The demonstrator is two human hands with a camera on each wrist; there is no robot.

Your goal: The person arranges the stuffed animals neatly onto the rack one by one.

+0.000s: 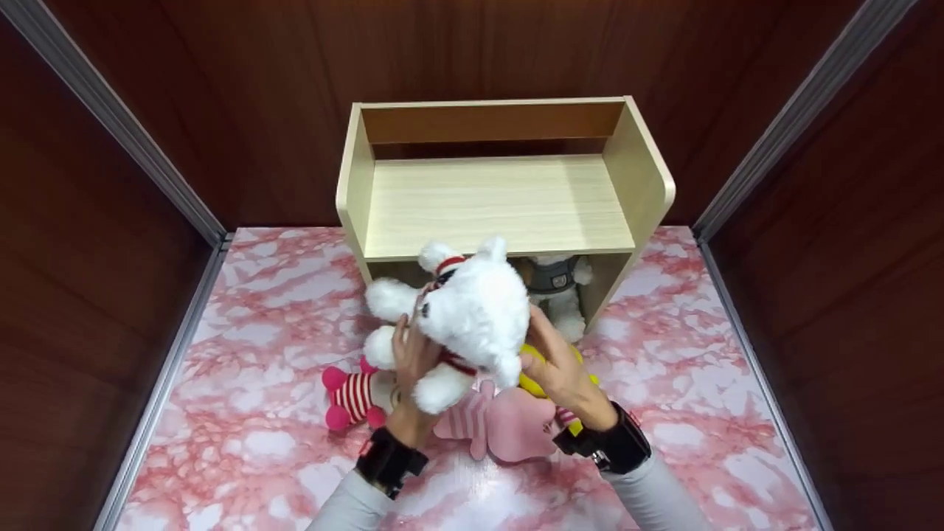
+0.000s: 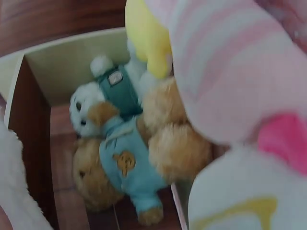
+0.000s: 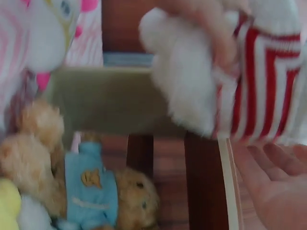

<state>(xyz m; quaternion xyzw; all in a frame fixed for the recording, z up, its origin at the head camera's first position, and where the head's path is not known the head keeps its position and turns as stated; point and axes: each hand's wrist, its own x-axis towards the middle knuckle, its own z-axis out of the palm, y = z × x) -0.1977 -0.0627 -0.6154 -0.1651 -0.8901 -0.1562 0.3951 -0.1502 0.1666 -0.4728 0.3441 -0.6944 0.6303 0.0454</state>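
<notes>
A white plush bear (image 1: 483, 310) in a red-and-white striped shirt (image 3: 268, 86) is held up in front of the small shelf, tilted to the left. My left hand (image 1: 415, 361) grips it by the front of the body, its fingers partly hidden in the fur. My right hand (image 1: 564, 372) lies against the side of its head, with the palm and outstretched fingers showing in the right wrist view. Inside the lower compartment, a brown teddy bear in a blue hoodie (image 2: 127, 165) lies beside a white plush toy in green overalls (image 2: 122, 91).
A pale wooden shelf (image 1: 494, 203) stands against the back wall. In front of it on the pink marbled floor lie a pink plush toy (image 1: 520, 428), a red-striped toy with pink paws (image 1: 352, 397) and a yellow toy (image 1: 532, 380). Dark wooden walls (image 1: 96, 295) enclose the sides.
</notes>
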